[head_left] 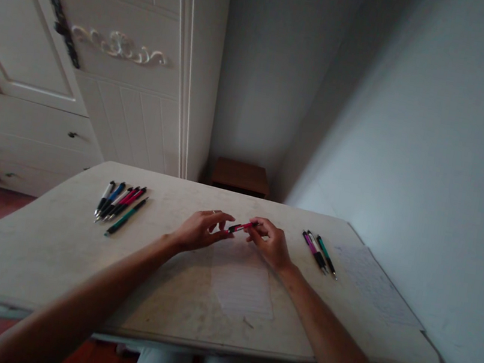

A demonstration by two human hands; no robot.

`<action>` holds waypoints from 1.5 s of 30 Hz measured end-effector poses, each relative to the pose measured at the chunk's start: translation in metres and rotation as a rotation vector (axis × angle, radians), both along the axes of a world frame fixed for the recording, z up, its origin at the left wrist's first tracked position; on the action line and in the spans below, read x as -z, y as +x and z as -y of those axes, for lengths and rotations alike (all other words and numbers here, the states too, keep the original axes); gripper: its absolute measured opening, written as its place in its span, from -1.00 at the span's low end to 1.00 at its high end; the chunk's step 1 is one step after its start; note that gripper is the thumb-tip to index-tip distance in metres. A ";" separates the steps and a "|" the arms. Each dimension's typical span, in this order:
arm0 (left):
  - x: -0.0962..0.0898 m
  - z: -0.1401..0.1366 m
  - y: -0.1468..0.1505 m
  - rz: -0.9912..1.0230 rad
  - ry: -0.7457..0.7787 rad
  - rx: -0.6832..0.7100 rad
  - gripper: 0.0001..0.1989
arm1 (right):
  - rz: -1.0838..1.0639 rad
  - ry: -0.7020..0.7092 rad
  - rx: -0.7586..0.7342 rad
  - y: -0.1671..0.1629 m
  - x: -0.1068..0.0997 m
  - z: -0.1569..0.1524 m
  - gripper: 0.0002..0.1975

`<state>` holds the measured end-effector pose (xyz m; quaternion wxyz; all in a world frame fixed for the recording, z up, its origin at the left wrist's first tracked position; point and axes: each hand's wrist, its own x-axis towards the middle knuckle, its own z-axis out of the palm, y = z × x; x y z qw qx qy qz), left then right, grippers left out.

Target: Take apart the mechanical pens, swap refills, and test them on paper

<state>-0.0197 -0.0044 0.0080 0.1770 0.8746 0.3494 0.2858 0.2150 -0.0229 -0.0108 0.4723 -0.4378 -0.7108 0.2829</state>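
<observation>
A red pen with black parts [242, 227] is held above the table, pinched at its right end between the thumb and fingers of my right hand [270, 243]. My left hand [204, 230] is at the pen's black left end. Its thumb and index finger are apart around that end, and the thumb tip is at or very near it. A ring shows on one finger. Beneath and in front of both hands lies a sheet of lined paper [244, 291], flat on the pale table [159, 309].
On the left, several pens [118, 202] lie side by side, with a green pen [126, 217] nearest my left hand. Three more pens [319, 254] lie to the right. Beyond them is a written sheet [376, 283] by the wall. A white cabinet [142, 118] stands behind.
</observation>
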 end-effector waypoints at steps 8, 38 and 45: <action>0.010 -0.001 0.004 0.044 0.224 0.081 -0.75 | 0.022 0.016 0.021 0.000 -0.006 0.002 -0.70; 0.013 -0.006 0.004 -0.150 -0.013 0.063 -0.72 | -0.863 -0.400 0.014 0.013 -0.007 -0.020 -0.43; 0.016 -0.007 0.004 -0.152 0.015 0.079 -0.73 | -0.791 -0.484 -0.059 0.014 -0.012 -0.015 -0.56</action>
